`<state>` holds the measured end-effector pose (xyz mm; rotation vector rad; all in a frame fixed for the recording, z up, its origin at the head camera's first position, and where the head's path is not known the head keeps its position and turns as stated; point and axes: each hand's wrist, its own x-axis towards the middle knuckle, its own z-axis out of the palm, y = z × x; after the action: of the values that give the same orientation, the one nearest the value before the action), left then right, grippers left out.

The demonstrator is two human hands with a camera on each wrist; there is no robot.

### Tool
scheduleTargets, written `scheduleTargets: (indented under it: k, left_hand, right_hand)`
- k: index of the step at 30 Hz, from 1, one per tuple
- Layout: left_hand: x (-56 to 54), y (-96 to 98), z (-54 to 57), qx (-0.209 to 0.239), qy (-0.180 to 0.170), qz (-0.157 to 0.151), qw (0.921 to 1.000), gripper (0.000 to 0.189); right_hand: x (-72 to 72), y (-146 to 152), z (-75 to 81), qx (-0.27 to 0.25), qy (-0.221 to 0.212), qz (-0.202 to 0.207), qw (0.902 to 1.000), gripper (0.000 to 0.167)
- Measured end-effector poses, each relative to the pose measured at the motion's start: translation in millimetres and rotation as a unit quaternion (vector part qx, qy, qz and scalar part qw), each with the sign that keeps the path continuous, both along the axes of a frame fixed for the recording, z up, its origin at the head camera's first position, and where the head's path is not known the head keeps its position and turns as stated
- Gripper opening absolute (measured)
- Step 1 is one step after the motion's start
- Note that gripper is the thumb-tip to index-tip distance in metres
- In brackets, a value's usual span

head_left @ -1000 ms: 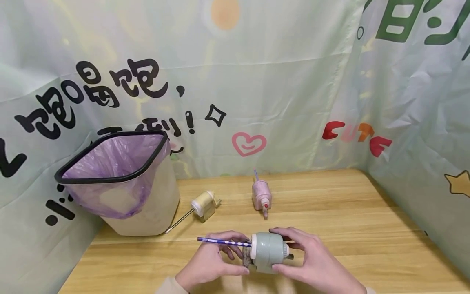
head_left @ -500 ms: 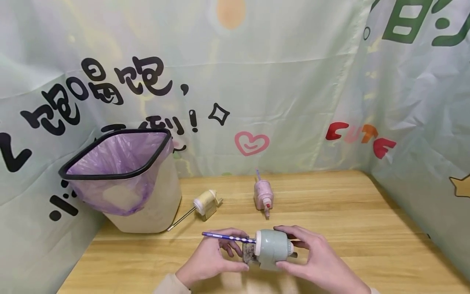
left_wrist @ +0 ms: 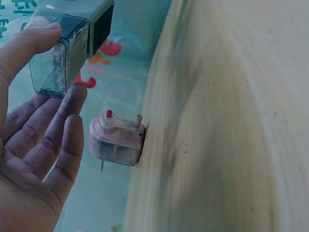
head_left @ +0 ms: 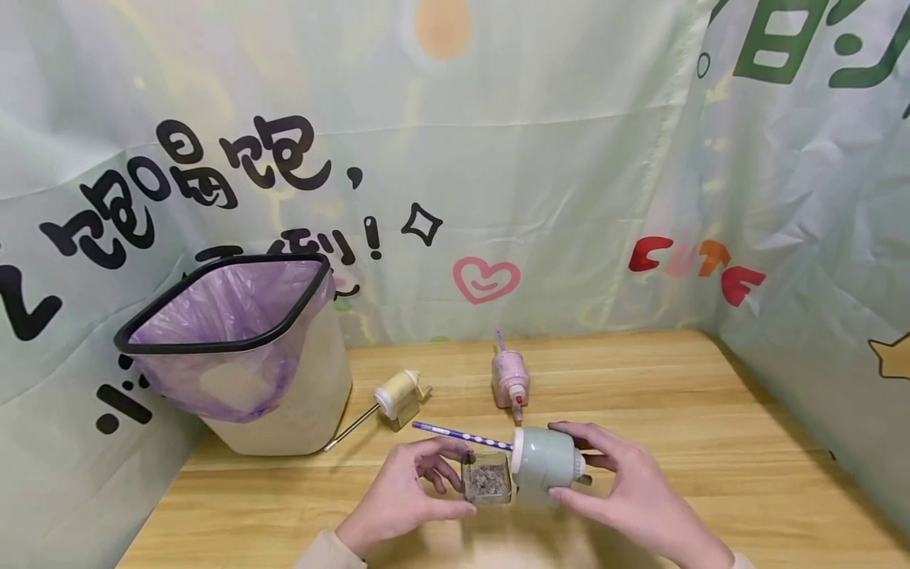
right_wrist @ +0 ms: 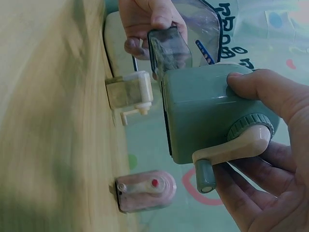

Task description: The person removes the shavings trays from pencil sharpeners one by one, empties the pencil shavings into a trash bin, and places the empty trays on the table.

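My right hand [head_left: 629, 490] grips a grey-green crank pencil sharpener [head_left: 547, 458], thumb and fingers on opposite sides of its body. A blue patterned pencil [head_left: 458, 434] sticks out of its front to the left. Between thumb and fingers, my left hand [head_left: 405, 490] holds a clear shavings drawer [head_left: 487, 480] with dark grey shavings inside. The drawer is out of the body, close beside its left side. In the right wrist view the crank handle [right_wrist: 231, 145] hangs free below the right thumb. Dark smudges mark the left fingers [left_wrist: 65, 116].
A bin [head_left: 313, 395] lined with a purple bag stands at the left. Behind my hands, a cream sharpener [head_left: 398, 397] with a pencil and a pink sharpener [head_left: 510, 375] with a pencil stand on the wooden table [head_left: 626, 379]. Printed cloth [head_left: 569, 197] hangs behind.
The drawer has come further out of the green sharpener and its shavings now show from above. Sharpener, pencil and right hand have moved slightly right and up in the head view.
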<state>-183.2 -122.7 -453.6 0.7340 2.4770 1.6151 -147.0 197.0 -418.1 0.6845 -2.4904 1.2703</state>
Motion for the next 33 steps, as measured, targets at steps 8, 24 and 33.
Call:
scheduleTargets:
  k: [8, 24, 33]
  left_hand:
    - [-1.0, -1.5, 2.0, 0.006, -0.003, 0.001, 1.0000, 0.058]
    - [-3.1, -3.4, 3.2, 0.015, 0.003, 0.002, 0.9999, 0.058]
    - [-3.4, -5.7, 4.2, 0.017, 0.001, 0.006, 0.9998, 0.058]
  right_hand:
    - [-4.5, 9, 4.2, -0.001, 0.010, -0.050, 0.9987, 0.063]
    - [-17.8, 27, 7.4, 0.005, 0.030, -0.111, 0.9934, 0.061]
    - [-27.8, 38, 4.0, 0.014, 0.017, -0.148, 0.9887, 0.060]
